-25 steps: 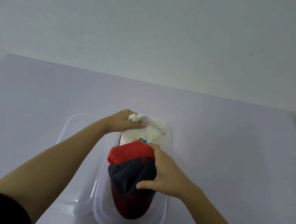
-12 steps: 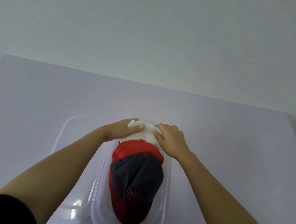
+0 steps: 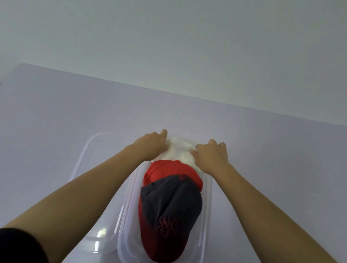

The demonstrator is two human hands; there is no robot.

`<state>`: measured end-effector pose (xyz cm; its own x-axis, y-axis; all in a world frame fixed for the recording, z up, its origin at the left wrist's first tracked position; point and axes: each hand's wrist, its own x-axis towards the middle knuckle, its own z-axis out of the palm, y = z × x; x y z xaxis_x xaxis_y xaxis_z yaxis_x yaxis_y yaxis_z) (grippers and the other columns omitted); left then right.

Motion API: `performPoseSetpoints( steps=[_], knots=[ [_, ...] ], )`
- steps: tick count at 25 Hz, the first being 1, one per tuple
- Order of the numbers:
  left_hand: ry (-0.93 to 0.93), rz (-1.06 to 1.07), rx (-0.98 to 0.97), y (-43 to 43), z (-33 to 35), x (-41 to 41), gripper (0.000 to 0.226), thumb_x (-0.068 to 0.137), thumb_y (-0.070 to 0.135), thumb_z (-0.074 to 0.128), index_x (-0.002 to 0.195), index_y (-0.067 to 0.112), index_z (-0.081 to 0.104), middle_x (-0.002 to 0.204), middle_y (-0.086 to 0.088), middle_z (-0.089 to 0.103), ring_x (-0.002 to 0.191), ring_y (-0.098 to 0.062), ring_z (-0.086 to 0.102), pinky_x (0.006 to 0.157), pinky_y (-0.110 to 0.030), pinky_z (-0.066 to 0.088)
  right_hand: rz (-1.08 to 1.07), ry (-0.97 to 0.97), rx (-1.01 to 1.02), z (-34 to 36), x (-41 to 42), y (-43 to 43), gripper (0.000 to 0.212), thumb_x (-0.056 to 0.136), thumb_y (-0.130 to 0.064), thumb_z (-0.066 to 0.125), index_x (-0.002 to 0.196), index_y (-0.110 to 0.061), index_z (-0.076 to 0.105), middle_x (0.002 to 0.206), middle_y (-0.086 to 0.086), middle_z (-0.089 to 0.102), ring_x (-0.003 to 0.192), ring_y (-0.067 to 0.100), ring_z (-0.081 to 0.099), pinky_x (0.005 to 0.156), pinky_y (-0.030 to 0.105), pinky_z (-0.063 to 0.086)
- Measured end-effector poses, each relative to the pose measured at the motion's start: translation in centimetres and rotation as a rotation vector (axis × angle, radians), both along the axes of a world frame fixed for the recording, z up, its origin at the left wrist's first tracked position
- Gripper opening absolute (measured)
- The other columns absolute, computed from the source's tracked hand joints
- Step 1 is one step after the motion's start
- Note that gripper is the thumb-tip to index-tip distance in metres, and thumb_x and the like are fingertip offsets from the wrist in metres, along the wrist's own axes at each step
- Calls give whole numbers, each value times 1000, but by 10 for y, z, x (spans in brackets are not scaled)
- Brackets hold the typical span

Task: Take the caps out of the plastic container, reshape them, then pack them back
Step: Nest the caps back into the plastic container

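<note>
A clear plastic container (image 3: 204, 236) stands on the table near me, with caps nested in a row inside it. Nearest is a dark grey cap (image 3: 170, 201) with a red brim and red logo. A red cap (image 3: 172, 170) sits behind it, and a white cap (image 3: 179, 153) fills the far end. My left hand (image 3: 152, 146) holds the white cap's left side with fingers curled over its far edge. My right hand (image 3: 210, 156) holds its right side, thumb on the fabric. Both fingertips are hidden behind the cap.
A clear lid (image 3: 89, 161) lies flat on the table, touching the container's left side and partly under my left forearm. The pale table (image 3: 282, 163) stretches to a plain wall behind. Its far edge runs across the view.
My right hand left the dark cap and moved forward to the white cap. Both hands then spread apart to the white cap's two sides at the container's far end.
</note>
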<state>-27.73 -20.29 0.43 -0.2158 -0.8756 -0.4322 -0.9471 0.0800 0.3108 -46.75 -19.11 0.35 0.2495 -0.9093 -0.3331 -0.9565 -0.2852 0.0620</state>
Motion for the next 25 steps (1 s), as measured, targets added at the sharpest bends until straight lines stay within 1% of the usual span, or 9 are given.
performPoseSetpoints(
  steps=[5, 7, 9, 13, 16, 19, 21, 23, 25],
  knots=[
    [5, -40, -106, -4, -6, 0, 15, 95, 15, 41, 83, 6, 44, 67, 0, 35, 67, -24, 43, 60, -33, 35, 62, -204, -28, 4, -11, -11, 32, 96, -39, 43, 115, -20, 61, 106, 0, 65, 100, 22, 56, 77, 34, 40],
    [-124, -87, -118, -3, -11, -1, 32, 96, 15, 43, 66, 5, 44, 65, 1, 33, 69, -23, 45, 61, -32, 37, 105, -179, -73, 3, -10, -11, 27, 95, -36, 47, 94, -20, 69, 89, -2, 65, 89, 21, 57, 69, 31, 36],
    [-189, -112, -54, -4, -14, -5, 42, 98, 17, 41, 57, 9, 35, 61, -1, 34, 69, -24, 45, 61, -32, 38, 128, -65, -58, -2, -3, -12, 31, 95, -31, 49, 69, -18, 59, 68, -5, 57, 77, 19, 52, 63, 29, 30],
    [-154, -82, -33, -7, -15, -6, 32, 95, 10, 42, 63, 10, 36, 66, -3, 39, 66, -23, 45, 60, -31, 37, 142, -195, -126, -6, -2, -13, 20, 92, -28, 54, 104, -16, 65, 94, -1, 70, 90, 20, 60, 64, 30, 44],
    [-194, -94, -219, 1, -15, -1, 30, 89, 0, 47, 63, 9, 36, 60, 0, 33, 55, -19, 39, 54, -32, 37, 170, -354, -113, -2, -19, -6, 20, 92, -25, 51, 102, -17, 67, 99, -3, 70, 89, 17, 62, 72, 28, 47],
    [-198, -189, -184, 10, -14, 2, 28, 86, -5, 42, 64, 11, 38, 58, 0, 34, 66, -26, 49, 59, -32, 39, 291, -270, -30, -6, -27, 1, 27, 94, -24, 47, 113, -19, 66, 111, -4, 70, 100, 16, 64, 85, 32, 47],
    [-110, -121, -205, 17, -8, 5, 19, 87, -5, 43, 74, 7, 47, 63, -3, 46, 75, -28, 57, 68, -35, 47, 263, -306, -29, -7, -27, 7, 30, 96, -21, 45, 120, -19, 63, 119, -3, 67, 107, 16, 62, 91, 33, 46],
    [120, 36, -266, 23, 4, 12, 18, 90, 2, 46, 92, 2, 64, 86, -10, 67, 88, -27, 62, 82, -37, 50, 47, -546, -36, -1, -30, 17, 28, 96, -19, 47, 117, -17, 64, 118, -2, 67, 106, 13, 61, 94, 29, 45],
    [315, 128, -191, 36, 18, 23, 23, 92, 17, 52, 103, 9, 71, 97, -1, 71, 89, -16, 64, 86, -29, 49, -148, -793, 40, 8, -40, 33, 23, 95, -28, 51, 107, -18, 68, 106, -4, 69, 95, 6, 61, 91, 26, 47]
  ],
)
